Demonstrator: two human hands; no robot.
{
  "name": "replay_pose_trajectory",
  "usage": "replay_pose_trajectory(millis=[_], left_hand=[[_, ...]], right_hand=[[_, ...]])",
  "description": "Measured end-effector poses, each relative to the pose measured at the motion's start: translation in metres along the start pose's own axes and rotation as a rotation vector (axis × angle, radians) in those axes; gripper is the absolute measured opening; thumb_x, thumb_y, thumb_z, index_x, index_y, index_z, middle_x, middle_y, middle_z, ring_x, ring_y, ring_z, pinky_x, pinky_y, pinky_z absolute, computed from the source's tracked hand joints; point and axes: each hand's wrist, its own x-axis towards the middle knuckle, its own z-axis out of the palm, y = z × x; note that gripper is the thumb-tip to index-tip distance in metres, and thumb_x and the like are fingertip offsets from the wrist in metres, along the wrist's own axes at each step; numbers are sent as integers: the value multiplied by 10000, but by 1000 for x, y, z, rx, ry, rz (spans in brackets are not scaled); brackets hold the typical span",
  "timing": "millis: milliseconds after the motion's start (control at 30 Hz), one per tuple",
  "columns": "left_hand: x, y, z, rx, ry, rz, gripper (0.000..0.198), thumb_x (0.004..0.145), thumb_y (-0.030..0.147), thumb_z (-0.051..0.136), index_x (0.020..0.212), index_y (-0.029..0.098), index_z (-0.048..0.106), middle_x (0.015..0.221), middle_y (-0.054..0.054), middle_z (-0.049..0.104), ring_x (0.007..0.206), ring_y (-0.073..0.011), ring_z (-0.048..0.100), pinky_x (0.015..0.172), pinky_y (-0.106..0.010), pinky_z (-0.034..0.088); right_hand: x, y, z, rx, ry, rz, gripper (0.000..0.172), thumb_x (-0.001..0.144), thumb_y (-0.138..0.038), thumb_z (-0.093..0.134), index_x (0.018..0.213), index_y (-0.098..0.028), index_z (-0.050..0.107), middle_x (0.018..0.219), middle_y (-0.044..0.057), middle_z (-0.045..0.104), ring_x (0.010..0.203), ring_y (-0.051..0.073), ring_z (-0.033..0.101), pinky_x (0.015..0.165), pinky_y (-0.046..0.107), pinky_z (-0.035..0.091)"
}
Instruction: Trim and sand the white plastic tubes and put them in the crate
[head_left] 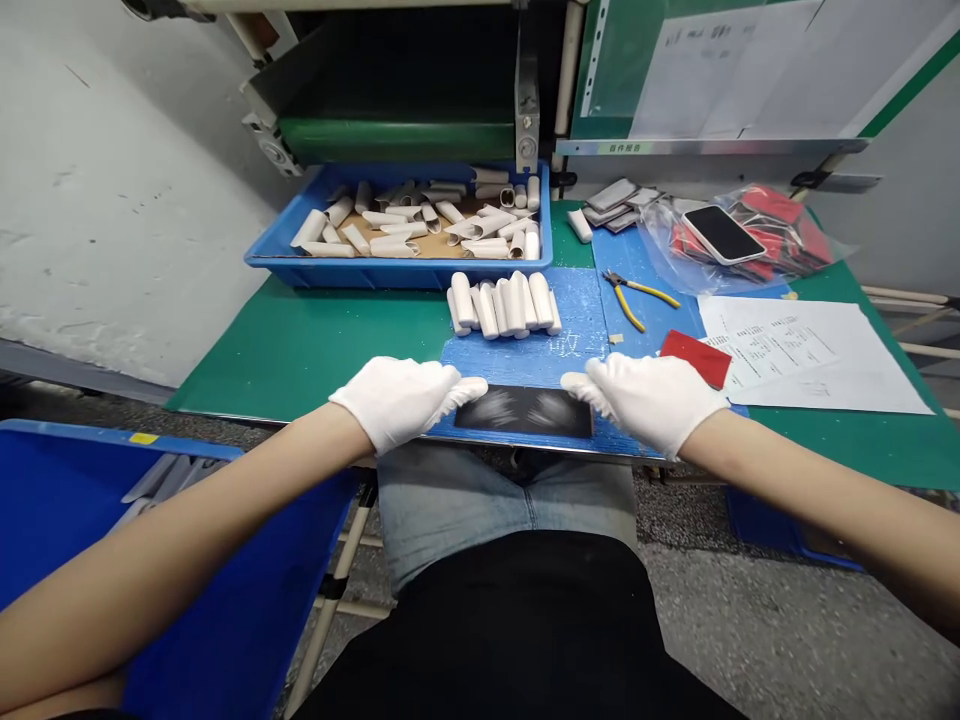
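Sheet, black [525,412], one: where does it lie?

Head view: flat on the blue mat [525,360], at the bench's near edge. Left hand [397,402] and right hand [649,402], both white-gloved, sit at its upper corners, one each side. Fingers [469,390] lie pressed together, tips at the sheet's edge. Pinching or only touching: cannot tell.

Handling note?

Judged best: equal pressure from both sides, so the sheet stays square on the mat.

Counts?

White rolls [502,305], about nine, bunched in a row on the mat. Loose white roll [579,225], one. Blue tray [397,275], one, holding curled white pieces [397,225], dozens, too many to count. Yellow-handled pliers [637,298], one pair. Red card [696,358], one. Smartphone [724,234], one, lying on a clear plastic bag [667,245], one. Printed sheets [802,350], at least one.
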Motion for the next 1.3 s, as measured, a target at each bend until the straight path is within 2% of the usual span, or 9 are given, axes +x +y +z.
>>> replay_pose_trajectory(millis=[67,200,367,500,633,833,1000,1167,1300], left_hand=[[1,-1,10,-31,-19,-34,560,1106,621,280,1204,264,701,1014,-105,766,772,-295,744,592,-319,365],[3,-3,32,-28,-36,-36,612,1069,719,340,1195,233,688,991,-90,778,747,-260,743,586,-299,347],[23,-1,57,-89,109,48,560,1031,763,432,1219,331,734,1037,-34,795,931,-220,754,646,-286,362],[38,0,63,-100,113,161,593,1013,784,448,1241,319,738,955,-45,779,848,-207,720,623,-298,321],[39,-1,64,-100,150,166,570,1016,769,459,1148,301,755,884,-54,758,762,-194,665,611,-310,295],[42,4,61,-120,156,207,588,1022,769,438,1136,286,753,846,-57,733,714,-184,626,625,-312,304],[44,7,51,-110,78,220,636,1002,815,412,1229,318,737,899,-55,757,750,-204,653,624,-309,306],[41,3,50,-80,78,195,642,1034,786,363,1216,304,745,922,-61,761,785,-210,671,628,-322,306],[43,7,49,-80,57,214,664,1014,811,372,1267,315,733,932,-64,769,779,-215,682,621,-312,317]], right_hand=[[-3,1,10,41,-36,66,600,1127,-611,247,1200,-210,686,992,137,721,703,256,650,582,333,278],[-10,-4,36,183,-134,102,621,1086,-713,358,1236,-177,633,905,103,714,628,209,600,559,313,232],[3,-22,73,192,118,-100,675,1109,-720,192,1429,-290,602,993,74,705,687,176,598,565,308,169],[12,-22,91,128,189,-174,701,1115,-710,165,1556,-306,530,972,81,691,649,162,537,570,327,145],[13,-14,93,111,223,-176,705,1113,-717,175,1520,-297,569,929,73,675,607,144,468,563,328,134],[21,-16,89,74,243,-274,669,1132,-672,164,1538,-286,528,920,67,671,584,132,422,556,332,112],[19,-17,82,55,204,-293,669,1135,-653,134,1561,-292,502,960,74,672,596,143,476,545,330,110],[14,-14,78,85,162,-191,697,1125,-674,133,1534,-282,538,955,78,661,607,147,496,547,328,117],[13,-17,77,82,137,-231,705,1126,-668,115,1565,-285,512,987,92,678,633,158,511,558,328,130]])
